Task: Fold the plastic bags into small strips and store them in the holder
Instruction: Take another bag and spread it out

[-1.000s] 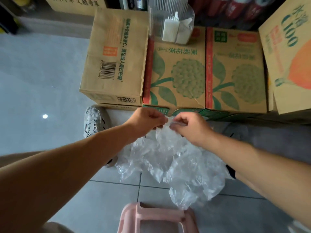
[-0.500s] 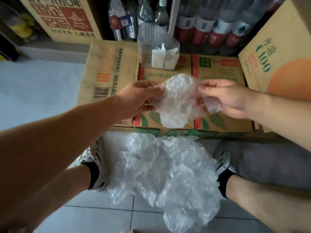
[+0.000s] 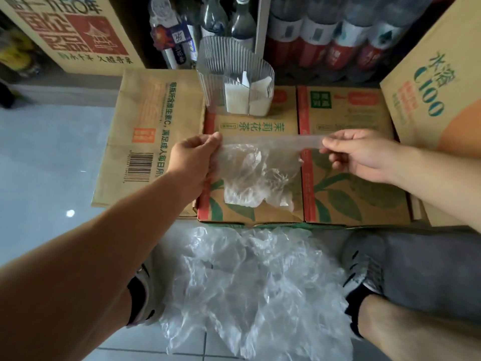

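With the left hand (image 3: 194, 155) and right hand (image 3: 361, 152) each pinching a top corner of the bag (image 3: 256, 173) above the box (image 3: 346, 201), keep that edge taut before folding; holder (image 3: 234, 82) waits at 12 o'clock.

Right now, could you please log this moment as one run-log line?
step: stretching bag flat | left hand: pinching bag | right hand: pinching bag | holder: some strips in | pile: waiting

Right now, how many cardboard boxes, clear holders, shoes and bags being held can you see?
Cardboard boxes: 5, counting the green-leaf tea box, its twin, the barcode box, the red-print box and the C100 box
Clear holders: 1, the ribbed holder
Shoes: 2
Held bags: 1
Total: 9
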The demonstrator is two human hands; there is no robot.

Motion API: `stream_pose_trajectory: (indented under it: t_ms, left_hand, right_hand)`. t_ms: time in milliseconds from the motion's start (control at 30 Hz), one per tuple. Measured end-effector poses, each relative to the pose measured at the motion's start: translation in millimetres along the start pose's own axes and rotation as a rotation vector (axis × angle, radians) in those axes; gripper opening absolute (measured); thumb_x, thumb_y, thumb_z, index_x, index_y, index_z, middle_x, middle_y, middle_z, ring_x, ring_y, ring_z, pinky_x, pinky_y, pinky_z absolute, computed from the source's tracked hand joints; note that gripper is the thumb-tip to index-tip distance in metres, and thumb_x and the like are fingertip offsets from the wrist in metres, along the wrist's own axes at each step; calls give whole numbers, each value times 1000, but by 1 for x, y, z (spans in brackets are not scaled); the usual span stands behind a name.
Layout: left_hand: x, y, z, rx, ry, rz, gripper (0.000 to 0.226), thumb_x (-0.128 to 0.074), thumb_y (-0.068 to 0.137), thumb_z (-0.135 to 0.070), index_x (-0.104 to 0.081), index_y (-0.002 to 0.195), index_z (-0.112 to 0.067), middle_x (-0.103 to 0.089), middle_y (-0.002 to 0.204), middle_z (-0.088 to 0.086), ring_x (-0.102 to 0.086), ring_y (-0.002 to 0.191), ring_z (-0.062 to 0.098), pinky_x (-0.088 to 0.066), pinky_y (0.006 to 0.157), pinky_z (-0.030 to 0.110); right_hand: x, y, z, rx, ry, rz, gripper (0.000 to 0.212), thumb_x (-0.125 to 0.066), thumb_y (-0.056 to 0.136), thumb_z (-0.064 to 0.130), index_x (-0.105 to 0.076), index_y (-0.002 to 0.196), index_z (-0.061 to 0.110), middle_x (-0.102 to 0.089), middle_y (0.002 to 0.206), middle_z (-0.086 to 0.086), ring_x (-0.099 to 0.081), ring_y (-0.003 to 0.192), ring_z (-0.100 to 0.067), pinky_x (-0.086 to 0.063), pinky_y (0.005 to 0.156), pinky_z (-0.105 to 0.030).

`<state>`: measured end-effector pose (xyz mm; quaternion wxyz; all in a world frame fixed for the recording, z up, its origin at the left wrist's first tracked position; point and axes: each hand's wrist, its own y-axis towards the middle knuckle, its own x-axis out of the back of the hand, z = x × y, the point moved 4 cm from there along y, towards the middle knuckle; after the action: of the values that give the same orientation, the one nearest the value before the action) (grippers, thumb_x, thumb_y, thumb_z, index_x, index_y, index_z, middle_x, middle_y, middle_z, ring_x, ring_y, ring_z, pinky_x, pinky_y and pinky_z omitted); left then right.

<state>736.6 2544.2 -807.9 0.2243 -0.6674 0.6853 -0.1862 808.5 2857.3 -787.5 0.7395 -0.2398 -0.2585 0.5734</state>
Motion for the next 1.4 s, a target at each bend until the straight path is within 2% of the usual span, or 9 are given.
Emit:
stream_pose_trajectory:
  t_ms: [100, 267, 500, 633, 733, 833, 1067, 1233, 1400]
  left_hand:
    - [4, 8, 0, -138, 250, -89, 22, -76, 91, -31, -72, 71, -24, -70, 71, -3, -64, 62, 18, -60, 62, 40]
    - [2, 4, -8, -260, 547, -178, 15, -69, 95, -38, -74, 86, -26, -72, 82, -5, -70, 78, 20, -62, 70, 40]
    - [-3, -3, -4, 14, 480, -97, 73, -55, 80, -78, -70, 98, -10, -76, 91, 14, -74, 81, 32, -62, 78, 49]
    - [-9, -10, 1, 212, 315, 51, 48, -72, 91, -45, -67, 108, 0, -75, 99, 18, -75, 83, 32, -63, 78, 46]
    - [-3, -27, 3, 318, 398, 133, 44, -72, 91, -43, -69, 105, -1, -75, 97, 17, -75, 85, 31, -63, 78, 42]
    - [2, -44, 9, 422, 419, 263, 41, -72, 91, -40, -69, 107, -2, -78, 93, 15, -76, 85, 29, -61, 82, 43]
    - [5, -52, 31, 429, 75, 305, 20, -70, 93, -11, -65, 109, 0, -75, 100, 17, -74, 87, 28, -63, 77, 39]
    - [18, -41, 19, 398, -152, 239, 20, -61, 99, -11, -59, 111, 4, -71, 95, 20, -73, 76, 26, -63, 63, 33]
    - [27, -39, 20, 266, 187, 90, 22, -73, 90, -11, -63, 105, 1, -70, 91, 19, -71, 65, 23, -59, 52, 27]
  right_hand:
    - [2, 4, -8, -5, -2, -68, 7, -62, 98, 4, -67, 99, 9, -72, 84, -6, -64, 62, -11, -55, 53, -22]
    - [9, 1, -12, -68, -25, -292, 12, -62, 101, 14, -61, 112, 8, -68, 86, -9, -66, 65, -17, -58, 57, -30]
    - [-61, -42, -14, -35, -299, 217, 53, -76, 72, 44, -68, 108, 5, -71, 95, -10, -65, 81, -20, -55, 72, -35]
    - [-75, -44, -17, 70, -536, 242, 59, -83, 55, 58, -75, 98, 18, -74, 97, 2, -65, 90, -14, -52, 84, -31]
    - [-73, -43, -19, 108, -570, 258, 29, -85, 77, 37, -73, 89, 14, -68, 82, 1, -60, 77, -13, -49, 74, -27]
    - [-72, -44, -21, 103, -444, 240, 28, -80, 81, 31, -67, 92, 8, -64, 77, -4, -60, 70, -16, -54, 68, -29]
    - [-75, -57, -27, -135, -52, 401, 27, -68, 81, 19, -54, 100, 7, -72, 108, -27, -74, 95, -40, -61, 83, -51]
    - [-45, -45, -19, -122, 151, 309, 16, -67, 76, 5, -56, 87, 10, -62, 77, -10, -63, 64, -18, -60, 57, -31]
    - [-24, -33, -28, -66, -56, 131, 20, -72, 81, -5, -62, 85, 12, -63, 82, -7, -58, 72, -14, -50, 60, -25]
